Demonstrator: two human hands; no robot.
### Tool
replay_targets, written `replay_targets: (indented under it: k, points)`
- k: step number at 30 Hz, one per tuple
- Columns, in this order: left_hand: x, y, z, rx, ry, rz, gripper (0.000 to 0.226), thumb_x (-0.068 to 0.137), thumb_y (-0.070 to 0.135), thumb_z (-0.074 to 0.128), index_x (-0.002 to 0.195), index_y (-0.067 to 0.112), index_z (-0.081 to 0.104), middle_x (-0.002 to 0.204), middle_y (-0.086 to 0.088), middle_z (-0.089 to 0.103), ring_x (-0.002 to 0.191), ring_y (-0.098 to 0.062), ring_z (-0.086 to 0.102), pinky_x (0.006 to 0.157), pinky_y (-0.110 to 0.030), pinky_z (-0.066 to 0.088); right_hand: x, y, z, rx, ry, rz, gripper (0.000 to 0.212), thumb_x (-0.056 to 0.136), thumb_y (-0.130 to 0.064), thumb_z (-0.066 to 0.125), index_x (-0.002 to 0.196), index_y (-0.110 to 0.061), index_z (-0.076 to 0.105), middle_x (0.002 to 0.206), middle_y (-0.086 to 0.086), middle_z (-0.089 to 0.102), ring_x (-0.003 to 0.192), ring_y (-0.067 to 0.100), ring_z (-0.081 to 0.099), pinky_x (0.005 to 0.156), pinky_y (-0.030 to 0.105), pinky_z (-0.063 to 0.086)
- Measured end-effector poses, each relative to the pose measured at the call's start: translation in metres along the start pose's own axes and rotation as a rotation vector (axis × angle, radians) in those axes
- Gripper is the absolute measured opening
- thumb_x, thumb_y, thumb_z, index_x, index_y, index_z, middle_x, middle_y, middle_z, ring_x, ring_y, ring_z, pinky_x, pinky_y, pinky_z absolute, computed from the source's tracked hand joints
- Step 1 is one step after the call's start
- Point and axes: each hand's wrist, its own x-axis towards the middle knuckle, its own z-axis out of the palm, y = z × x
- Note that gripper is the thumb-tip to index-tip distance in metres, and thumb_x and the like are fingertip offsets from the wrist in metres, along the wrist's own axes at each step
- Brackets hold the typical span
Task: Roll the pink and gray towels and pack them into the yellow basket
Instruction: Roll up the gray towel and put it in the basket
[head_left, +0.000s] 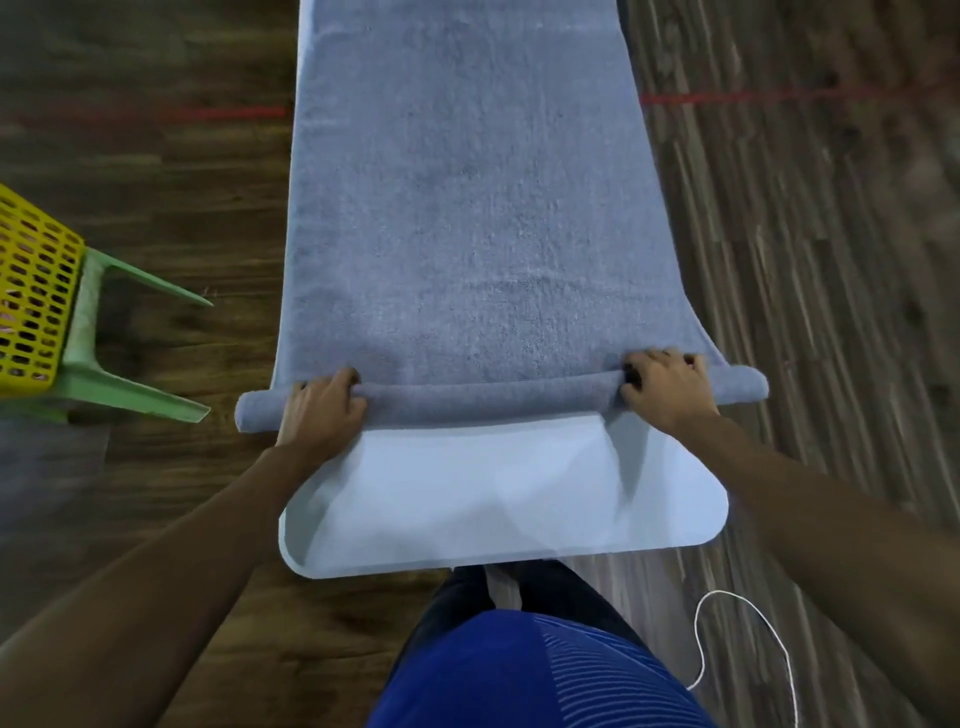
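The left hand (322, 410) and right hand (665, 389) each curl over the thin roll (493, 402) of the gray towel (467, 208), gripping it near its ends. The flat length stretches away beyond the fingers. Uneven pushing could cone the roll — one end telescoping out — or leave it slack. The yellow basket (31, 291) sits well left of the left hand.

White table (498, 519), green stool (130, 397), white cord (724, 592), wooden floor (156, 197)
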Motion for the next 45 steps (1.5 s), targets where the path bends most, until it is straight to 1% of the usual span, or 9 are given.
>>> replay_targets:
  k: [5, 10, 14, 18, 23, 29, 38, 43, 45]
  points:
    - [-0.004, -0.003, 0.012, 0.104, 0.178, 0.125, 0.027, 0.084, 0.017, 0.049, 0.104, 0.005, 0.062, 0.105, -0.017, 0.061, 0.096, -0.038, 0.055, 0.086, -0.05, 0.04, -0.004, 0.002, 0.01, 0.205, 0.189, -0.134, 0.024, 0.076, 0.004, 0.055, 0.097, -0.002, 0.063, 0.099, 0.018, 0.058, 0.091, 0.04, 0.055, 0.079, 0.047, 0.043]
    - [-0.011, -0.004, 0.02, 0.163, -0.022, 0.142, 0.055, 0.071, 0.019, 0.045, 0.12, -0.002, 0.059, 0.116, -0.022, 0.062, 0.107, -0.042, 0.058, 0.094, -0.054, 0.045, -0.014, -0.002, 0.023, 0.126, 0.104, -0.159, 0.043, 0.073, -0.01, 0.052, 0.115, -0.007, 0.061, 0.114, 0.012, 0.063, 0.108, 0.035, 0.056, 0.099, 0.043, 0.034]
    - [-0.005, -0.004, 0.01, 0.157, 0.031, 0.122, 0.038, 0.076, 0.025, 0.039, 0.091, 0.006, 0.069, 0.09, -0.015, 0.069, 0.086, -0.035, 0.061, 0.092, -0.048, 0.042, -0.001, -0.006, 0.004, 0.055, 0.009, -0.114, 0.031, 0.081, -0.019, 0.059, 0.111, -0.015, 0.065, 0.11, 0.007, 0.067, 0.108, 0.03, 0.056, 0.098, 0.039, 0.028]
    - [-0.001, 0.0, 0.002, 0.152, -0.094, 0.065, 0.03, 0.079, 0.034, 0.032, 0.07, 0.02, 0.057, 0.076, -0.008, 0.068, 0.077, -0.029, 0.061, 0.095, -0.043, 0.03, 0.002, -0.005, -0.007, 0.045, -0.217, -0.031, 0.031, 0.087, -0.033, 0.05, 0.115, -0.02, 0.053, 0.116, 0.008, 0.063, 0.113, 0.027, 0.051, 0.099, 0.042, 0.025]
    - [-0.009, 0.0, 0.01, 0.109, 0.153, -0.032, 0.01, 0.08, 0.013, 0.06, 0.088, 0.013, 0.054, 0.092, -0.011, 0.059, 0.089, -0.033, 0.053, 0.083, -0.047, 0.036, -0.014, -0.004, 0.007, 0.07, 0.156, -0.065, 0.025, 0.078, -0.023, 0.051, 0.1, -0.011, 0.057, 0.104, 0.014, 0.056, 0.099, 0.038, 0.054, 0.082, 0.05, 0.042]
    - [-0.019, 0.016, 0.027, 0.152, -0.078, 0.074, 0.047, 0.066, 0.011, 0.068, 0.112, 0.004, 0.063, 0.108, -0.016, 0.066, 0.098, -0.036, 0.06, 0.094, -0.048, 0.043, -0.023, -0.018, 0.006, -0.071, -0.13, -0.018, 0.068, 0.081, -0.024, 0.067, 0.139, -0.02, 0.032, 0.143, 0.0, 0.041, 0.134, 0.024, 0.035, 0.114, 0.042, 0.02]
    - [-0.009, 0.013, -0.004, 0.051, -0.237, -0.003, 0.01, 0.09, 0.025, 0.045, 0.099, 0.019, 0.045, 0.109, -0.013, 0.066, 0.106, -0.033, 0.057, 0.096, -0.041, 0.035, -0.015, -0.022, -0.024, -0.069, -0.305, 0.026, 0.03, 0.087, -0.032, 0.047, 0.115, -0.028, 0.059, 0.125, -0.001, 0.058, 0.12, 0.022, 0.048, 0.108, 0.046, 0.021]
    - [-0.012, 0.0, 0.004, 0.014, 0.171, 0.077, 0.018, 0.082, 0.015, 0.053, 0.098, 0.011, 0.061, 0.099, -0.01, 0.063, 0.093, -0.031, 0.057, 0.083, -0.045, 0.044, -0.019, -0.018, 0.002, 0.046, 0.116, -0.053, 0.028, 0.074, -0.005, 0.065, 0.102, -0.009, 0.062, 0.102, 0.013, 0.058, 0.098, 0.037, 0.057, 0.081, 0.046, 0.042]
    - [-0.02, 0.0, 0.01, 0.009, 0.167, 0.148, 0.03, 0.076, 0.02, 0.047, 0.096, 0.01, 0.066, 0.096, -0.01, 0.067, 0.087, -0.031, 0.061, 0.081, -0.044, 0.049, -0.025, -0.019, 0.012, 0.075, 0.118, -0.088, 0.037, 0.066, -0.001, 0.068, 0.102, -0.007, 0.064, 0.1, 0.012, 0.063, 0.094, 0.037, 0.062, 0.081, 0.046, 0.048]
